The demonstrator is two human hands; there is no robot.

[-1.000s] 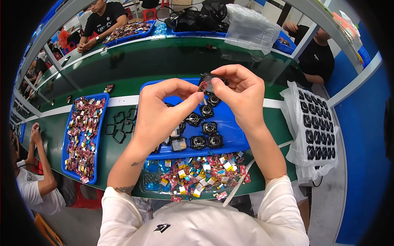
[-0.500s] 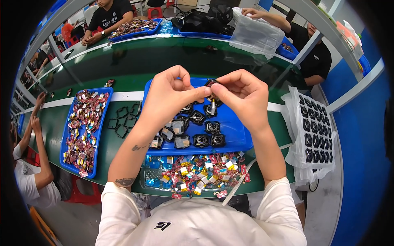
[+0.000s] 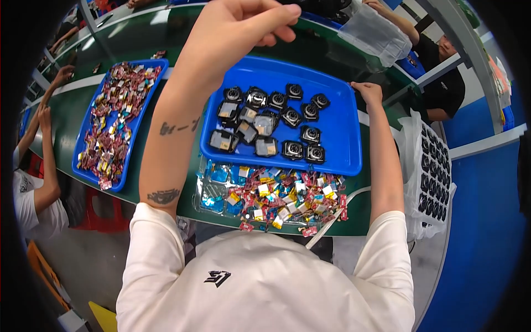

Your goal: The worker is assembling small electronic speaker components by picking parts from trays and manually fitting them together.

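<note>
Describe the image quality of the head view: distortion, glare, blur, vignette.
Head view: strong fisheye, so the green table edge and the blue tray rim bow outward; black vignette fills the corners; the raised left hand looms large near the lens, slightly soft; the right hand at the tray's far corner stays sharp; overhead light glares off the clear tray of small wrapped parts; shadows are faint.

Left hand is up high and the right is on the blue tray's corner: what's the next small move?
Probably bring the left hand back down over the blue tray: it is raised with fingers pinched, nothing visibly in them, while the right hand rests on the tray's far right corner beside the black round parts.
</note>
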